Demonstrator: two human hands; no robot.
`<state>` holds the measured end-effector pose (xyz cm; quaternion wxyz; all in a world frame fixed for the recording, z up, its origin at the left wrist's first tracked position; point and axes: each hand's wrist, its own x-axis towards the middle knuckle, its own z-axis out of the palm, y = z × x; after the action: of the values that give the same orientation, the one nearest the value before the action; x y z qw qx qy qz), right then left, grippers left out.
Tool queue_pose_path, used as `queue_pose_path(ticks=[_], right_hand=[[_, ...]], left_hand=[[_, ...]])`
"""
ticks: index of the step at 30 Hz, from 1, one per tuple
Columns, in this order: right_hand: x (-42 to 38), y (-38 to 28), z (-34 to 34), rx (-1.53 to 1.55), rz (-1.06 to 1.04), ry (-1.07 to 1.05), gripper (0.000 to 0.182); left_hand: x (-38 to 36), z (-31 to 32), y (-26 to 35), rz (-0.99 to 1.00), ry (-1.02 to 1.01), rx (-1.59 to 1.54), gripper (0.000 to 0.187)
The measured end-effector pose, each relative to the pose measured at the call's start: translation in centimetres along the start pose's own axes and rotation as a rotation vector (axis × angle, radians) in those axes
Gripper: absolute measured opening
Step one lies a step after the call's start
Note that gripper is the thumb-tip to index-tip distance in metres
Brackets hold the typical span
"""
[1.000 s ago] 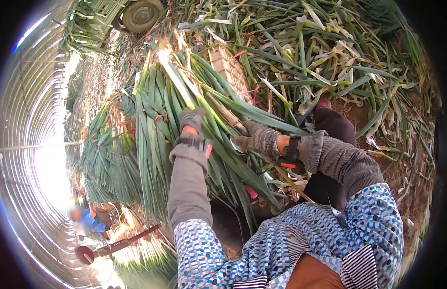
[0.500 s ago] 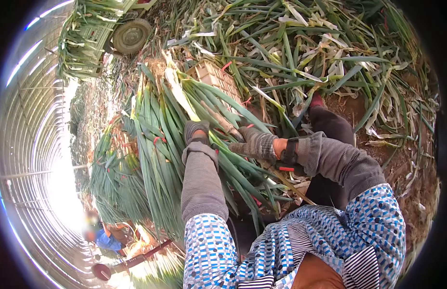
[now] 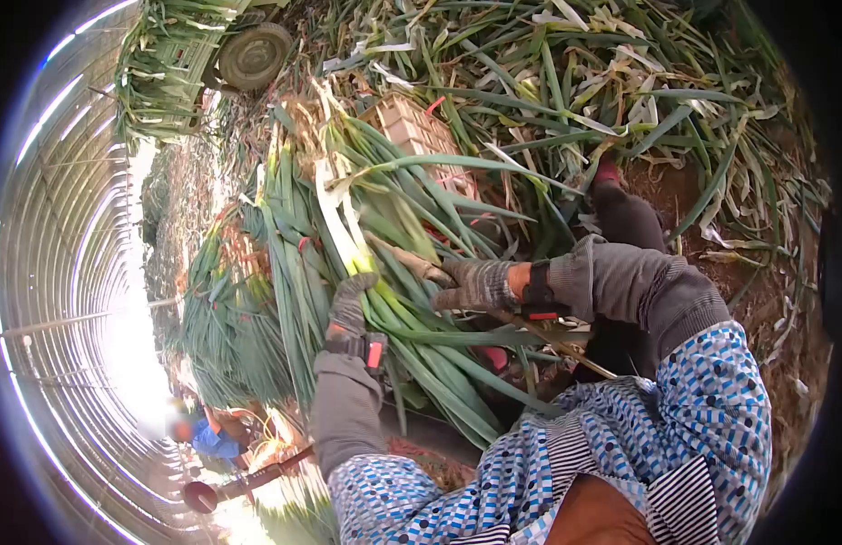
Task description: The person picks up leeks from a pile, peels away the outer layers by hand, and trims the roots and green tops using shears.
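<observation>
Tunnel: a hooped greenhouse tunnel [image 3: 49, 272] curves down the left side, bright at its far end, where another person [image 3: 207, 436] crouches low.
Ground: soil strewn with cut leaves [image 3: 620, 82]; a wheel [image 3: 255, 54] of a cart shows at the top.
Stacks: tied bundles [image 3: 226, 318] of green onions lie in a row to the left.
Crate: a pale slatted crate [image 3: 416, 132] sits just beyond the held bunch, partly covered by it.
Bunch: the green onion bunch [image 3: 384, 272] lies across the lap, long axis running from the pale stalk ends at upper left to the leaf tips at lower right.
Left hand: the gloved left hand [image 3: 350, 304] is curled around the stalks from the near side, closed on the bunch.
Right hand: the gloved right hand [image 3: 475, 283] presses on the bunch's right flank, fingers bent over the leaves; whether it grips fully I cannot tell.
Relation: both hands touch the bunch midway along; the left is nearer the stalk ends.
</observation>
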<state>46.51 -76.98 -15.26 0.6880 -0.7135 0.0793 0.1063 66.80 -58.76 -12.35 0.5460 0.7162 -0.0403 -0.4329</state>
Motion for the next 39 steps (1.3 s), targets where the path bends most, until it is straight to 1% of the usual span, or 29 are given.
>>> queue_pose_path(ticks=[2, 4, 5, 6, 7, 8, 9, 11, 12, 13, 15, 17, 18, 19, 20, 21, 23, 24, 25, 27, 28, 29, 31, 32, 33, 35, 36, 39], right_hand=[[0.9, 0.6, 1.2, -0.039, 0.002, 0.008, 0.053], [1.0, 0.5, 1.7, -0.109, -0.011, 0.013, 0.052], [1.7, 1.0, 2.0, -0.069, -0.026, 0.062, 0.052], [2.6, 1.7, 2.5, -0.03, -0.042, 0.113, 0.051], [3.3, 2.4, 2.9, 0.011, -0.059, 0.168, 0.051], [2.8, 1.0, 2.2, 0.073, -0.051, 0.163, 0.051], [3.3, 0.6, 2.2, 0.022, -0.093, 0.206, 0.052], [4.3, 0.4, 2.4, -0.08, -0.171, 0.289, 0.054], [5.2, 0.1, 2.3, -0.172, -0.084, 0.272, 0.056], [6.6, 0.0, 2.2, -0.155, -0.043, 0.259, 0.057], [8.9, -0.1, 2.2, -0.119, 0.033, 0.231, 0.06], [7.8, -1.7, 2.6, -0.056, 0.005, 0.181, 0.058], [5.7, -3.3, 3.0, -0.081, -0.004, 0.178, 0.058], [4.2, -4.0, 3.8, -0.11, -0.012, 0.172, 0.057], [5.5, -0.9, 5.7, -0.083, -0.329, 0.23, 0.054], [5.6, -0.9, 6.4, -0.135, -0.252, 0.236, 0.053], [5.5, -0.6, 7.5, -0.226, -0.087, 0.252, 0.051], [4.9, -0.7, 7.7, -0.223, -0.084, 0.246, 0.051], [3.9, -1.4, 7.9, -0.218, -0.08, 0.237, 0.052], [2.4, -2.4, 8.7, -0.208, -0.077, 0.221, 0.053], [1.6, -1.7, 9.8, -0.261, -0.223, 0.206, 0.056], [2.0, -1.2, 10.3, -0.221, -0.15, 0.21, 0.057], [4.4, 0.5, 11.1, -0.133, -0.003, 0.226, 0.058], [6.4, 1.7, 11.0, -0.117, 0.016, 0.254, 0.058], [5.2, 0.5, 10.9, -0.167, 0.008, 0.227, 0.058], [2.2, -1.9, 10.7, -0.262, -0.01, 0.181, 0.057], [1.5, -1.7, 10.7, -0.267, -0.075, 0.139, 0.056], [2.2, -2.8, 10.0, -0.141, -0.063, 0.25, 0.056]], left_hand=[[-1.2, 0.3, -2.8, 0.073, 0.004, -0.249, 0.03], [-1.1, -1.8, -4.4, -0.002, 0.007, -0.223, 0.028], [-1.0, -2.4, -4.9, -0.038, 0.004, -0.206, 0.027], [-3.4, 0.8, -2.9, -0.007, 0.016, -0.192, 0.037], [-3.4, -0.2, -3.3, -0.049, 0.018, -0.164, 0.031], [-3.1, -1.1, -3.5, -0.087, 0.016, -0.135, 0.026], [-3.0, -1.8, -3.6, -0.124, 0.011, -0.103, 0.022], [-2.5, -3.5, -4.8, -0.064, 0.01, -0.06, 0.022], [-1.4, -5.5, -6.2, -0.037, 0.011, -0.046, 0.022], [-0.7, -6.8, -6.6, -0.007, 0.01, -0.031, 0.022], [-2.6, -6.3, -3.5, -0.072, -0.02, 0.123, 0.021], [-4.4, -6.4, -0.4, -0.102, -0.022, 0.25, 0.023], [-3.4, -9.4, 1.1, -0.185, -0.041, 0.432, 0.024], [-2.8, -10.8, 1.6, -0.22, 0.002, 0.49, 0.027], [-3.5, -11.0, 2.0, -0.237, -0.016, 0.478, 0.028], [-5.1, -10.3, 2.9, -0.256, -0.036, 0.465, 0.029], [-9.0, -7.5, 2.3, -0.156, -0.013, 0.384, 0.03], [-9.0, -8.1, 1.0, -0.13, -0.005, 0.449, 0.032], [-9.1, -8.5, -0.9, -0.167, 0.008, 0.243, 0.029], [-11.7, -6.5, -1.8, -0.148, 0.043, 0.127, 0.025], [-11.7, -6.8, -3.1, -0.188, 0.041, 0.103, 0.021], [-11.9, -6.8, -4.0, -0.203, 0.045, 0.09, 0.02], [-10.9, -8.4, -8.2, -0.13, 0.05, -0.046, 0.018], [-9.7, -9.9, -10.6, -0.049, 0.05, 0.045, 0.015], [-12.9, -5.7, -7.6, -0.161, -0.028, -0.071, 0.014], [-12.9, -6.4, -9.5, -0.157, -0.006, -0.105, 0.017], [-13.7, -6.4, -9.5, -0.115, 0.065, 0.045, 0.018], [-14.4, -5.8, -11.3, -0.069, 0.088, -0.118, 0.017]])
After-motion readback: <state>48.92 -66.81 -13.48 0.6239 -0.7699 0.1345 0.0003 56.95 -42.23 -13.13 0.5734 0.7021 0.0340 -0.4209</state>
